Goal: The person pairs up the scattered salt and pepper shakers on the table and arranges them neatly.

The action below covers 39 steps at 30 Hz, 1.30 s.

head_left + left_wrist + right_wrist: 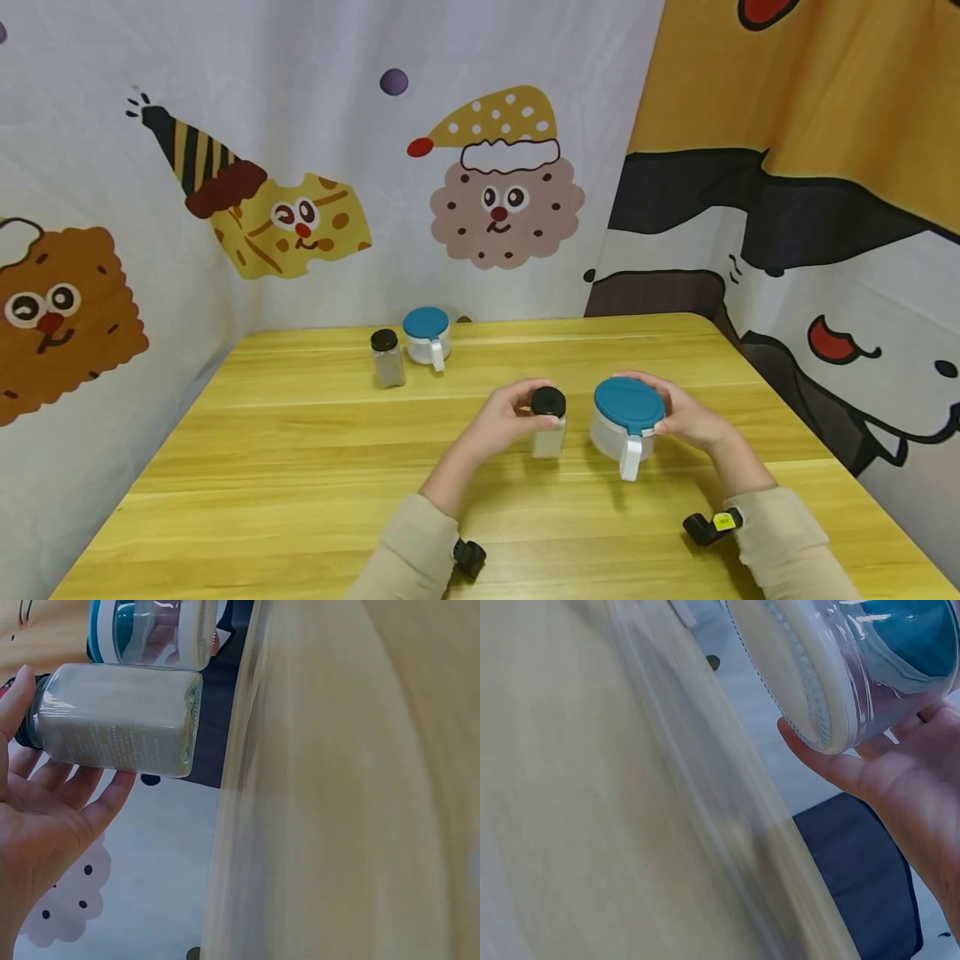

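The left hand [510,414] grips the near jar [548,439] around its black lid and neck, thumb on the person's side and fingers reaching behind. The near jar is upright over the middle of the bench [300,475]; the left wrist view shows its base clear of the wood, with faint lettering on its see-through side too small to read.

The right hand [688,417] grips the near tub [609,433] by its right side, the thumb at the front and the fingers around the back, just under the blue lid [630,403]. The near tub sits just right of the near jar, with a narrow gap between them. Its white handle [630,460] points toward the person. The right wrist view shows its pale underside, so it too is off the bench.

Farther back and to the left, near the rear edge, the far jar [388,368] stands upright with its black lid on. The far tub [425,323], also blue-lidded, is just beside it on the right and slightly behind; whether the two touch is hard to tell.

Both sleeves [420,537] are beige. Behind the bench hangs a curtain [322,50] printed with cartoon food faces.
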Available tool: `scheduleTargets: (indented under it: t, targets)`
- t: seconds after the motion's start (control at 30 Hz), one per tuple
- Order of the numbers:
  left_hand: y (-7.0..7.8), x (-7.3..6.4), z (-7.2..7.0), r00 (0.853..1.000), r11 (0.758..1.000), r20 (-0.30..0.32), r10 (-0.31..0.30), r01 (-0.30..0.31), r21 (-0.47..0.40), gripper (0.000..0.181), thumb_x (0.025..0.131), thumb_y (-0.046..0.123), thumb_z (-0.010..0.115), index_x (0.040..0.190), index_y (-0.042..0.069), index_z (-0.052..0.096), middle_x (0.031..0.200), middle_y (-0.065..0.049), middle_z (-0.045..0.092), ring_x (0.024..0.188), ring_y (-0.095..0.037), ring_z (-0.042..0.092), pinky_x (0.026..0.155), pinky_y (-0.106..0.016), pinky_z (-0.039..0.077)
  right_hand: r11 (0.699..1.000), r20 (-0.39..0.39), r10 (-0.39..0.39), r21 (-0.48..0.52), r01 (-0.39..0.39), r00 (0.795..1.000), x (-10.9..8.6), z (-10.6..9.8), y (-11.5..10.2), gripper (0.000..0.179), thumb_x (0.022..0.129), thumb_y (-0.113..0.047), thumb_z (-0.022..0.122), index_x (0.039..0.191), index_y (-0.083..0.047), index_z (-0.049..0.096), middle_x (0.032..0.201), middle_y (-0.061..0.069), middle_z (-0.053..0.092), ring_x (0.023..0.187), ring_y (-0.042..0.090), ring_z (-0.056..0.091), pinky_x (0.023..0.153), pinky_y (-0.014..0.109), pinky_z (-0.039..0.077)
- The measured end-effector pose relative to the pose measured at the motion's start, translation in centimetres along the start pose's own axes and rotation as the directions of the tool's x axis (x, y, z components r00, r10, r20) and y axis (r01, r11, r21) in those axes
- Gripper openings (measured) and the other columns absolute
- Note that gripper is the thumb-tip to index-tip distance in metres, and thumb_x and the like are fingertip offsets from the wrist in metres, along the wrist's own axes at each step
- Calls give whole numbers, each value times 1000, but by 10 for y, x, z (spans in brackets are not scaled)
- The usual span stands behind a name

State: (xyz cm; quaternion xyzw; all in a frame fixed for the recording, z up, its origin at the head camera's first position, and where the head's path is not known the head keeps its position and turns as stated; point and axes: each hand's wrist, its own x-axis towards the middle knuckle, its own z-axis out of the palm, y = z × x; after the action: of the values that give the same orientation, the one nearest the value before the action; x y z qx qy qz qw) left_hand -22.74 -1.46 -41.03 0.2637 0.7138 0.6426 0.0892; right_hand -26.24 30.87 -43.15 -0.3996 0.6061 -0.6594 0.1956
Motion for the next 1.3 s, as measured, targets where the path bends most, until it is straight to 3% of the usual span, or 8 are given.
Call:
scheduleTargets:
  t: [0.3,0.67,0.93,1.3]
  targets:
    - [-2,2,8,1000,1000,6,1,-1,-14,39,85,7,73,123,8,63,116,-3,63,96,-17,60,78,-29,51,999,-29,45,-9,-45,999,-9,-10,5,77,85,-29,74,146,-2,35,138,10,50,121,24,50,97,36,43]
    - [-5,6,14,1000,1000,4,8,-8,-12,41,84,9,75,124,6,62,115,-2,63,100,-22,61,80,-29,51,997,0,82,-1,-82,997,-16,-14,10,77,86,-29,73,146,-2,33,138,10,50,122,24,50,98,36,42]
    - [-5,9,21,999,1000,33,9,-9,7,39,83,10,76,120,9,63,112,3,64,97,-13,60,83,-28,48,991,19,133,6,-133,991,-16,-13,9,76,84,-31,75,145,-8,37,138,10,50,121,25,50,98,38,42]
    - [-6,10,28,999,1000,45,-22,23,-13,43,82,8,77,122,5,62,113,3,63,98,-11,59,83,-26,49,991,45,134,-1,-135,990,-19,-16,12,76,84,-32,75,145,-7,37,138,11,50,121,25,50,99,38,42]
